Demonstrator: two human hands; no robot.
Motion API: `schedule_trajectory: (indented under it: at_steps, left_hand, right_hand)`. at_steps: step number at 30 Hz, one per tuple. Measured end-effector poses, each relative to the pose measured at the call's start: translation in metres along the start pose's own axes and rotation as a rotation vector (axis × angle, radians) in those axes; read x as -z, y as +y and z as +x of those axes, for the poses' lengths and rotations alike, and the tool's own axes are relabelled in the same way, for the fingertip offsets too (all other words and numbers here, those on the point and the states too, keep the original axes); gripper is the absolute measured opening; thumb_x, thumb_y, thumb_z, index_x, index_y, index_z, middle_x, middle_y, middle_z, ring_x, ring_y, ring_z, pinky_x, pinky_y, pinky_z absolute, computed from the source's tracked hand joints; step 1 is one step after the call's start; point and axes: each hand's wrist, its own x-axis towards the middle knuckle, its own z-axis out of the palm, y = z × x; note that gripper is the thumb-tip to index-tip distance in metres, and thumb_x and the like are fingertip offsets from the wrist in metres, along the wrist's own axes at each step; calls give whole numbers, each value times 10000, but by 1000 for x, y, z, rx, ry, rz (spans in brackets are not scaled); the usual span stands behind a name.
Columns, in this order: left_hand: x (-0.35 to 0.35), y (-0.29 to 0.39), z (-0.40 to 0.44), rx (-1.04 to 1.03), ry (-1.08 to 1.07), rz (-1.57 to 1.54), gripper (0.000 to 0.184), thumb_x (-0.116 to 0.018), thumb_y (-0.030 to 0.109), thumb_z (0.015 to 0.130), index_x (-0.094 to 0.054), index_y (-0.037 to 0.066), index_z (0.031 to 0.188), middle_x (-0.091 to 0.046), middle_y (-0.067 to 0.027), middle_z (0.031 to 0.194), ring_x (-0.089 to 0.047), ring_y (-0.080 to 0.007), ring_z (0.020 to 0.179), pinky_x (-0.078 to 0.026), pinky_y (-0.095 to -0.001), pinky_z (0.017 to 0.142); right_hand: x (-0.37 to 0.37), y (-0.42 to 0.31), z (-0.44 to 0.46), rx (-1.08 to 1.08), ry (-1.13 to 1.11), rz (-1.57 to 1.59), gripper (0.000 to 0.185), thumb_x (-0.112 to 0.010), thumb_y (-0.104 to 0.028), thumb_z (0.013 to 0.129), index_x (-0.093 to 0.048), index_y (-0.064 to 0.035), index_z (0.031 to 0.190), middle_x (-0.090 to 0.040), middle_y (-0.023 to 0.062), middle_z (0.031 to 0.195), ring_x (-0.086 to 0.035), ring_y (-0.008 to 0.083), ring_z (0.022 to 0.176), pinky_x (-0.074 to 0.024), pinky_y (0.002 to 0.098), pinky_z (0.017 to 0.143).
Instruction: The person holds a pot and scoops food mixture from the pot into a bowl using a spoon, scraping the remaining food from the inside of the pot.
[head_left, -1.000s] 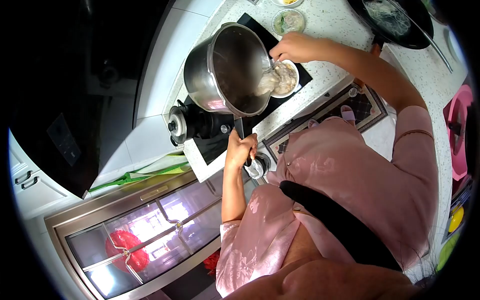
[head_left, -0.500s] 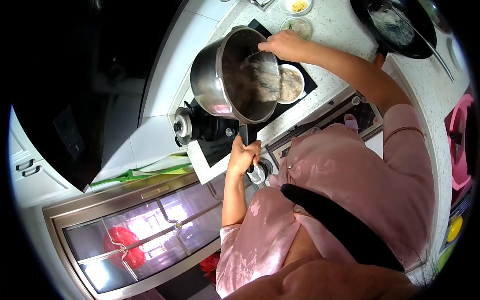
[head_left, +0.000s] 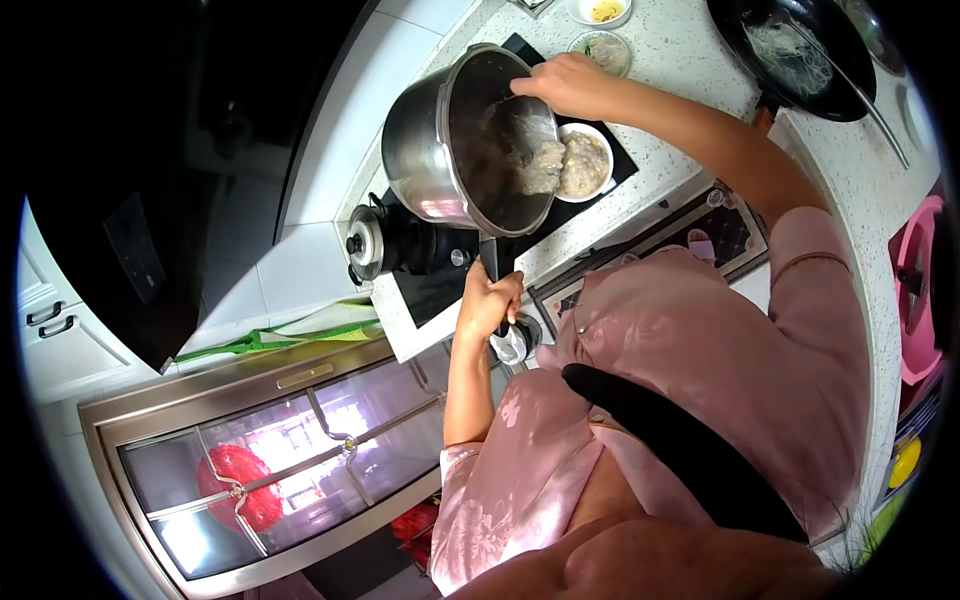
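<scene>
My left hand [head_left: 488, 300] is wrapped round the black handle [head_left: 496, 260] of a large metal pot [head_left: 415, 150]. The pot is tilted, its mouth facing a white bowl [head_left: 584, 165] filled with pale, lumpy porridge-like food. At the pot's upper rim, the fingers of my right hand [head_left: 550, 85] are closed on a greyish scoop [head_left: 534, 125], partly inside the pot. Pale food [head_left: 541, 170] lies at the scoop's lower end, close against the bowl's edge. The pot's interior is dark and steamy, so the scoop's full shape is unclear.
A small lidded black pot [head_left: 367, 243] stands on the black stovetop [head_left: 425, 300]. Beyond my right hand are a small dish [head_left: 606, 50] and a bowl with yellow food [head_left: 603, 10]. A wok [head_left: 800, 60] with pale noodles and a long utensil sits upper right.
The scoop has moved from the bowl's edge back into the pot and now sits near the rim with food. My right hand has shifted up and left; my left hand keeps its hold.
</scene>
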Motion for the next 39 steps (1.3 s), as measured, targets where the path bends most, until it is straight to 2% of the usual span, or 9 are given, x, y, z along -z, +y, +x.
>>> schedule_trajectory:
  at_steps: [7,11,15,18,19,23,29,31,39]
  left_hand:
    - [3,-4,0,-3,-25,3,123,-545,-28,778,-456,-45,862,-475,-50,530,-424,-112,368,-339,-257,341]
    - [4,-8,3,6,-38,0,142,-534,-27,778,-452,-57,891,-477,-52,537,-426,-111,373,-339,-255,339]
    - [4,-9,0,-3,-36,-54,140,-523,-28,771,-452,-60,888,-476,-52,536,-426,-110,369,-335,-255,335]
    - [4,-8,0,-47,-42,-19,74,-539,-21,809,-476,-14,771,-476,-54,523,-443,-125,373,-352,-263,341]
    - [3,-7,1,-50,-38,-27,74,-539,-21,809,-476,-14,771,-476,-54,523,-443,-125,373,-352,-263,341]
    - [5,-9,0,-31,-47,6,85,-541,-14,809,-468,-8,765,-477,-53,524,-438,-121,372,-348,-265,340]
    - [4,-7,0,-26,-10,-6,116,-553,-1,810,-468,4,730,-479,-50,525,-437,-120,370,-346,-264,340]
    - [6,-8,4,-24,-46,-3,148,-538,-26,781,-448,-40,899,-476,-48,534,-430,-112,373,-333,-257,337]
    - [3,-2,1,-1,-17,-18,111,-540,-12,784,-466,-25,865,-477,-38,535,-416,-102,365,-330,-249,336]
  right_hand:
    - [1,-7,-26,66,-200,57,194,-542,-2,759,-598,-81,927,-606,133,656,-641,345,688,-492,444,582]
    - [9,-2,-20,2,-68,-57,165,-537,-18,774,-596,-91,911,-612,128,670,-637,331,642,-489,437,553]
    - [5,8,-16,7,164,-161,333,-540,4,761,-611,-133,1056,-602,131,651,-639,286,609,-482,420,527]
    - [18,-18,-39,-85,-335,-111,316,-536,-2,779,-609,-101,1070,-634,147,687,-662,313,691,-512,422,598]
    - [19,-19,-47,-32,-340,-61,342,-530,6,776,-604,-101,1092,-633,149,692,-661,316,697,-508,437,597]
    - [2,7,-37,4,98,-111,236,-536,-52,824,-589,-105,1048,-604,126,642,-612,334,597,-470,430,540]
    - [15,11,-70,-27,-111,61,89,-506,-136,908,-583,-102,938,-580,140,615,-605,328,588,-447,428,539]
    - [19,-2,-87,-70,-200,159,78,-514,-138,915,-581,-98,916,-557,143,591,-591,338,574,-427,434,513]
    - [2,-10,-2,-25,22,-148,261,-544,-25,768,-559,-89,1021,-613,127,657,-661,312,683,-497,422,555]
